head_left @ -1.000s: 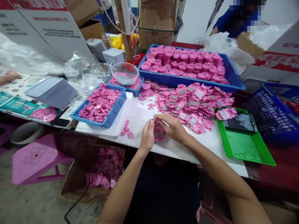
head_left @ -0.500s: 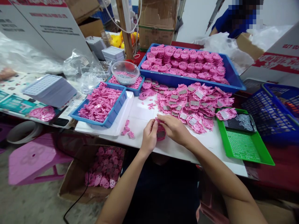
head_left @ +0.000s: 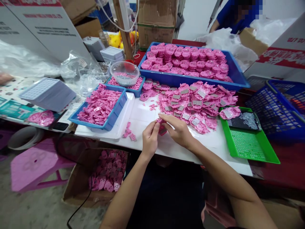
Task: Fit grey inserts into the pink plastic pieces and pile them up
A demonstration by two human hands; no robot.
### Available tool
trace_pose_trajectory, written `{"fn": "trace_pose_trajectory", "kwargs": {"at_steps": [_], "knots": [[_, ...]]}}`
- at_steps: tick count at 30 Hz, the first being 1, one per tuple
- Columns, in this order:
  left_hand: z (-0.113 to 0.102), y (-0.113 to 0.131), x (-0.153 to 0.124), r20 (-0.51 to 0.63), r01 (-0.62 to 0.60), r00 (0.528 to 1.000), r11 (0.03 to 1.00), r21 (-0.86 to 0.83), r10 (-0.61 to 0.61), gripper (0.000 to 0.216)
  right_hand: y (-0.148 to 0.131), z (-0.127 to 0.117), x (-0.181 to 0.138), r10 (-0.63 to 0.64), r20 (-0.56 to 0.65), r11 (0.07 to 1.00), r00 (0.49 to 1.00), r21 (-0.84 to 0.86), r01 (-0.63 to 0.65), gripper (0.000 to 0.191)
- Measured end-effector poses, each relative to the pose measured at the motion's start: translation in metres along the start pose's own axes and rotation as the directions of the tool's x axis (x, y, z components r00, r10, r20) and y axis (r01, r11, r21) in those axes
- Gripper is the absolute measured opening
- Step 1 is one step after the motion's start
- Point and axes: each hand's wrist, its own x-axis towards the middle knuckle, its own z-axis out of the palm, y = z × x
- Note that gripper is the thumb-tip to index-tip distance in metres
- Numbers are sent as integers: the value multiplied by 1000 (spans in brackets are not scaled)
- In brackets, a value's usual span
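My left hand (head_left: 150, 138) and my right hand (head_left: 177, 128) meet over the white table top (head_left: 143, 116), both pinched on one pink plastic piece (head_left: 162, 129) held between them. Most of that piece is hidden by my fingers. Just beyond my hands lies a loose heap of pink pieces with grey inserts (head_left: 195, 101). A few small pink bits (head_left: 128, 133) lie left of my left hand.
A small blue tray of pink parts (head_left: 100, 106) sits at left, a large blue tray of stacked pink pieces (head_left: 188, 60) behind, a green tray (head_left: 247, 140) at right. A clear bowl (head_left: 124, 73), a blue basket (head_left: 278, 111), a floor carton of pink pieces (head_left: 105, 175), a person in blue (head_left: 231, 16).
My hands have turned the pink piece and closed in on it, so less of it shows. The view has shifted slightly.
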Motion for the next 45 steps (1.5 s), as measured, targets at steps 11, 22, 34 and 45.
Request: {"fn": "trace_pose_trajectory", "kwargs": {"at_steps": [11, 22, 34, 45], "knots": [[-2, -3, -3, -142, -370, 907, 912, 178, 396, 16, -10, -1, 0, 19, -72, 1000, 997, 26, -17, 21], [-3, -3, -2, -113, -354, 923, 927, 121, 367, 14, -10, -2, 0, 18, 29, 998, 999, 55, -20, 18], [-1, -5, -3, -145, -237, 957, 965, 113, 252, 19, -14, -12, 7, 92, 104, 984, 990, 143, -106, 15], [5, 1, -11, 40, 85, 996, 996, -15, -85, 36, 94, -145, 63, 512, -460, 797, 726, -62, -601, 25]]}}
